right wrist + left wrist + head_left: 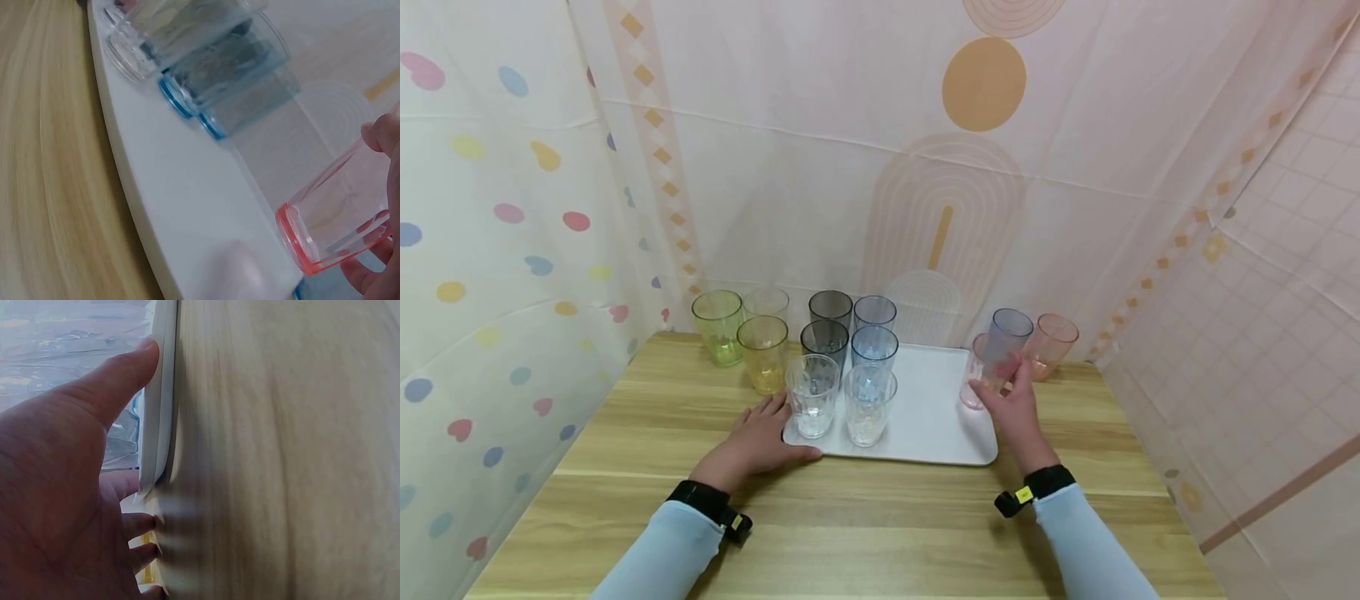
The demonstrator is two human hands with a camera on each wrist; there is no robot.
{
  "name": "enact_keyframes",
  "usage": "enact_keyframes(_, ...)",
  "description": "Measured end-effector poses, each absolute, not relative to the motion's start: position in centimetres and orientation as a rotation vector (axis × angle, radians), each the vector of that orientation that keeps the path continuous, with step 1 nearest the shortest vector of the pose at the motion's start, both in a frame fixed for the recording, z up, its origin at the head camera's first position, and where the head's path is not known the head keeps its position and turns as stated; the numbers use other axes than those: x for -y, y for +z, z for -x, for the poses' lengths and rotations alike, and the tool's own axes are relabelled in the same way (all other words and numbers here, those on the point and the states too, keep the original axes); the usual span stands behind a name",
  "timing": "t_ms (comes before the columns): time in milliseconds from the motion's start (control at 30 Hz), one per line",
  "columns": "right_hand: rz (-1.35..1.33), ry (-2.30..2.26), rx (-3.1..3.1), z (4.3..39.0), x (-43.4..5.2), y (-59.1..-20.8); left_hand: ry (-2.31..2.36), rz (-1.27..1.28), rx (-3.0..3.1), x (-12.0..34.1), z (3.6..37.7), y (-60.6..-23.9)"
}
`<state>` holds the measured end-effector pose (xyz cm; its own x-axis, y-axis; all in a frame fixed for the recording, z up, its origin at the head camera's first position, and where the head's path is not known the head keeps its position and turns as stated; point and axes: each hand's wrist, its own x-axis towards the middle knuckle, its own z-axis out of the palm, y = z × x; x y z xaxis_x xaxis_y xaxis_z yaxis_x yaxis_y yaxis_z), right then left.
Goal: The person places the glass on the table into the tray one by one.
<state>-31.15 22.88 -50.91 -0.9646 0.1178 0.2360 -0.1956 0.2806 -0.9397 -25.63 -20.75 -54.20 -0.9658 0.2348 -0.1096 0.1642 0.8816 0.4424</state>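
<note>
In the head view my right hand [1011, 408] grips a pink glass [972, 392] over the right end of a white tray [936, 417]. Thumb and fingers lie on opposite sides of this pink-based glass [331, 219] in the right wrist view. Close beside it stands a bluish glass [1011, 329], with an orange-pink glass [1056, 337] farther right. At the tray's front left corner rests my left hand [756, 442], its thumb along the tray edge [156, 419] and its fingers spread beside it. Clear glasses [812, 400], dark grey glasses [824, 340] and blue glasses [875, 343] fill the tray's left part.
Left of the tray, a green glass [718, 321], a yellow glass [765, 358] and a clear glass [767, 300] stand on the wooden table [880, 525]. A patterned curtain [790, 167] hangs directly behind the table, with more cloth at both sides.
</note>
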Motion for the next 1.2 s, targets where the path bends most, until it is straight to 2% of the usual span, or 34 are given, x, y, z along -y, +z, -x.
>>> enact_keyframes(600,-0.07,1.813,2.411,37.4,-14.9,-50.6,0.661,-0.305,-2.889,20.7,25.4,-53.8)
enact_keyframes(1200,-0.106,1.734,2.44,40.7,-12.3,-50.4,0.654,-0.304,-2.893,20.7,25.4,-53.8)
